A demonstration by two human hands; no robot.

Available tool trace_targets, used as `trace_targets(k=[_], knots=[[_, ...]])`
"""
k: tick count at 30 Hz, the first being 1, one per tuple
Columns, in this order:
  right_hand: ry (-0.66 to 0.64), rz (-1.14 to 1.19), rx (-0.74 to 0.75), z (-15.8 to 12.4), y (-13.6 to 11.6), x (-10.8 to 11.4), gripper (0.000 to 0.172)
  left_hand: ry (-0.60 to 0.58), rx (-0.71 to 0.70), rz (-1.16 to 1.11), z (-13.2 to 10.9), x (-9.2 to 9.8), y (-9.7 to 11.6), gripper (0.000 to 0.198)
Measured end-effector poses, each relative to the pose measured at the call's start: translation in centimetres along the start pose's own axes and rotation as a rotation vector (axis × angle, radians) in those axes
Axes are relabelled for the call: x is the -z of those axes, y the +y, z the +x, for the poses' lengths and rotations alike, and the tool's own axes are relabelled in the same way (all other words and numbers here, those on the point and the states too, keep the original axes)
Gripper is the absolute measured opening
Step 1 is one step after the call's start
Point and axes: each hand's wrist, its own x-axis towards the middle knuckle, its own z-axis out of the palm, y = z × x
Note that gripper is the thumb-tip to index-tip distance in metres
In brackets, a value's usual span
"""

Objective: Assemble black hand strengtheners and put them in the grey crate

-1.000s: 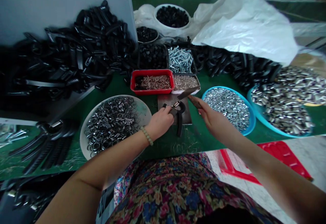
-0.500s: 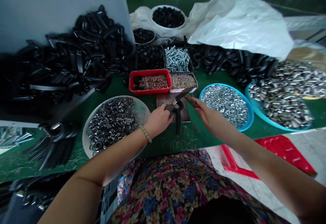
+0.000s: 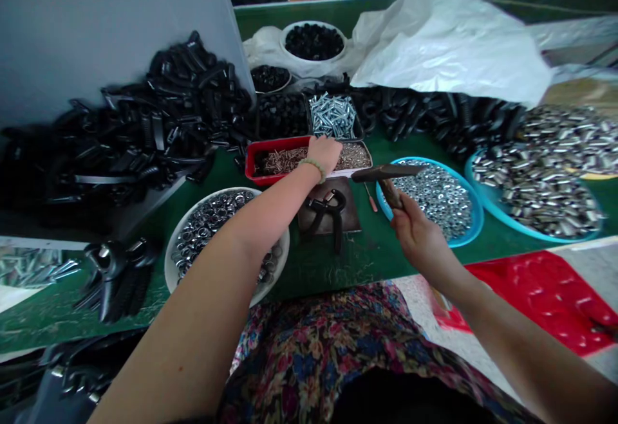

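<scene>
My right hand (image 3: 416,230) is closed around the wooden handle of a hammer (image 3: 389,172), its dark head raised over the near left edge of the blue basin of metal nuts (image 3: 434,202). My left hand (image 3: 324,152) reaches over the seam between the red tray of small copper-coloured rivets (image 3: 280,160) and the tray of tiny silvery parts (image 3: 356,154). Its fingertips are hidden, so what they hold does not show. Between my arms, a black clamp-like piece with two handles (image 3: 338,228) lies on a square metal plate (image 3: 350,195).
A white basin of metal rings (image 3: 168,253) stands under my left forearm. Black plastic parts (image 3: 159,115) are heaped at the left. Behind the trays are bright bolts (image 3: 332,115). A screwdriver (image 3: 371,202) lies by the plate. A basin of metal sleeves (image 3: 541,199) stands at the right.
My left hand has left the black clamp-like piece and moved forward to the trays. My right hand has shifted right with the hammer, away from the plate.
</scene>
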Motion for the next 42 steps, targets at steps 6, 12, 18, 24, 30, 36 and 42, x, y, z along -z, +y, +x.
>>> trace_targets(k=[6, 12, 18, 24, 30, 36, 42], knots=[[0.013, 0.055, -0.07, 0.2, 1.1, -0.9, 0.05, -0.014, -0.001, 0.02, 0.1, 0.0, 0.2, 0.023], [0.02, 0.114, -0.087, -0.5, 1.6, -1.4, 0.051, 0.084, 0.073, -0.173, -0.4, 0.7, 0.7, 0.032], [0.006, 0.169, -0.104, -0.4, 2.0, -1.9, 0.05, 0.108, 0.102, -0.291, -1.0, 1.0, -0.4, 0.024], [0.011, 0.198, -0.113, -1.0, 2.7, -2.1, 0.049, 0.134, 0.14, -0.459, -2.5, 2.2, -0.4, 0.024], [0.003, 0.256, -0.164, -1.6, 3.9, -2.0, 0.05, 0.098, 0.176, -0.711, -12.2, 1.3, 1.1, 0.017], [0.001, 0.26, -0.155, -1.4, 3.6, -2.4, 0.05, 0.133, 0.051, -0.413, -15.5, -2.0, 2.2, 0.022], [0.007, 0.262, -0.143, -1.9, 3.7, -2.8, 0.048, 0.071, 0.025, -0.182, -14.5, -1.6, 2.7, 0.032]])
